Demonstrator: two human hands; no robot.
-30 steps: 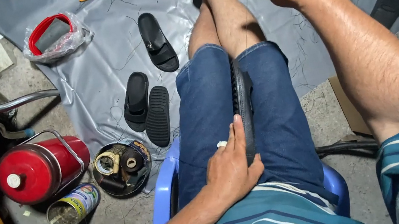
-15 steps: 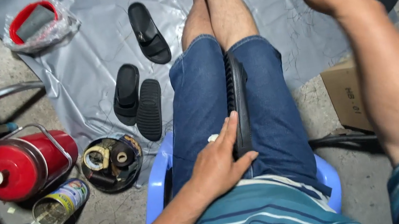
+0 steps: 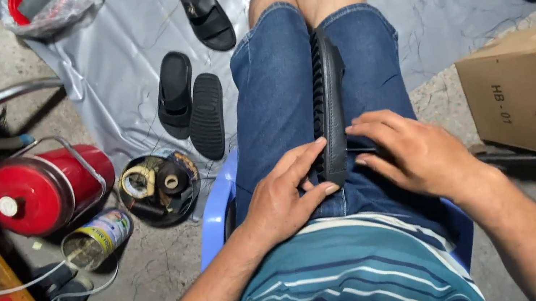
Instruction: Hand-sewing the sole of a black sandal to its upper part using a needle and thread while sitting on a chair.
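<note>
Your left hand (image 3: 283, 195) and right hand (image 3: 412, 154) both clamp the near end of the black ribbed sole (image 3: 328, 107), standing on edge between your thighs. A pair of black sandals (image 3: 192, 105) lies, apparently soles-up, on the grey sheet (image 3: 120, 59).

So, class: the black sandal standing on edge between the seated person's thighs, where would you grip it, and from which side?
Grip the black sandal at its near end, from above. It stands on edge, thighs blocking both flat faces lower down, and both the left hand and right hand already meet it there.
</note>
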